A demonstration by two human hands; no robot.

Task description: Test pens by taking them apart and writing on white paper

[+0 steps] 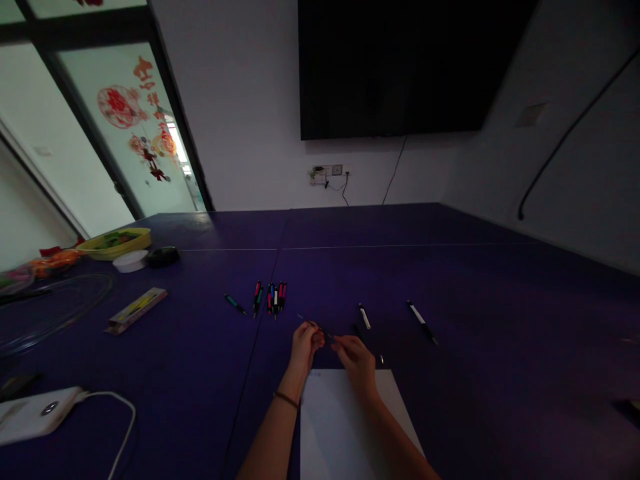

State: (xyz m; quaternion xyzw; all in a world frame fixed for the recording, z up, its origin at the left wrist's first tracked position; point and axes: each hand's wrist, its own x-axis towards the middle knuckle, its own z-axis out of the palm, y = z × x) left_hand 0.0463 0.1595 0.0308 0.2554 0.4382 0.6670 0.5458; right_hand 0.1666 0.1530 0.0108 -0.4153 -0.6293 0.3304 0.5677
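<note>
From where I stand, a slim, dark, stick-like pen part (324, 331) is up between the person's two hands, just beyond the top edge of a plain white sheet of paper (327, 427). The left hand (307, 343) has its fingers closed on it, and the right hand (356, 357) pinches its nearer end between thumb and fingertips; it is too dim to make out its exact shape. Both forearms reach over the paper, the right one covering part of it.

Near the right hand, on the purple desk (475, 387), lie a small shiny metal-looking piece (382, 359) and, farther out, a short white pen barrel with a dark end (365, 317). A long white-and-black pen (421, 321) lies farther right. Beyond the left hand sits a close group of black-tipped pens in pink, blue and white (275, 300), with a green-and-black pen (235, 305) apart to its left. Well off to the left are a long printed carton (137, 311) and a white plastic device (43, 415) with a white cable (131, 417).
</note>
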